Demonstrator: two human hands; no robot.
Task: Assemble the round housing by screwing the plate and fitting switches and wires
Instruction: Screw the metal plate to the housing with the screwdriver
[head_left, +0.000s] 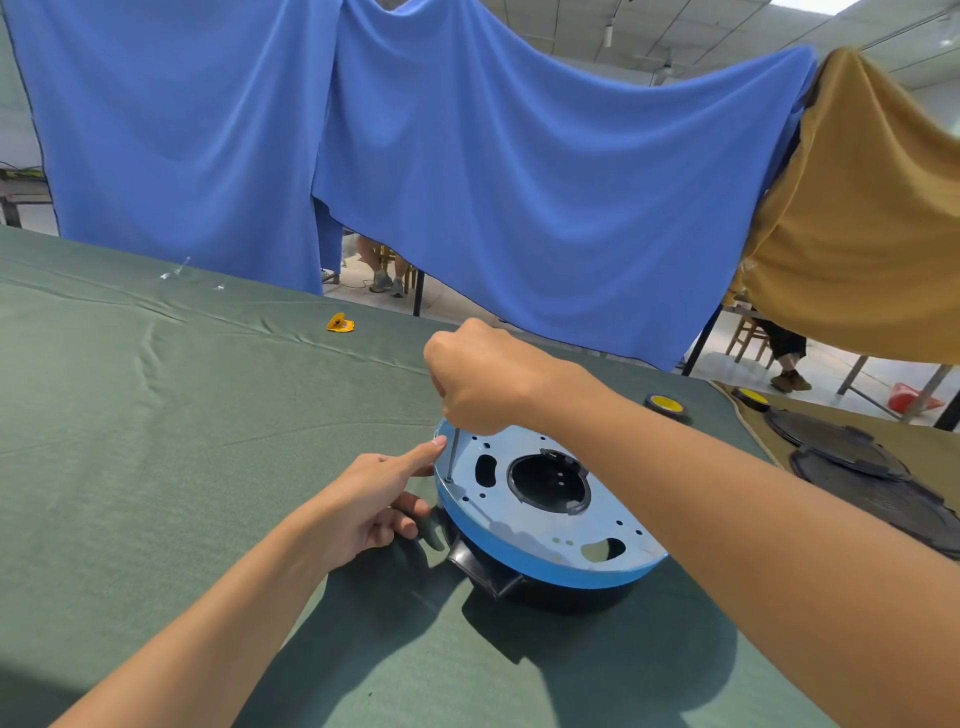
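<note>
The round black housing (545, 590) sits on the green cloth table (156, 415), capped by a blue plate (613, 519) with a large middle hole and several small holes. My right hand (483, 379) grips a screwdriver from above; its thin metal shaft (452, 457) stands upright with the tip on the plate's left rim. The handle is hidden inside my fist. My left hand (374, 499) is at the housing's left side, its forefinger stretched out and touching the shaft near the plate's edge, the other fingers loosely curled against the housing wall.
A small yellow part (340, 323) lies on the cloth behind the housing. Two yellow-and-black wheels (667, 405) and dark round covers (852, 452) lie at the right. Blue and ochre cloths hang behind the table; seated people's legs show beneath them.
</note>
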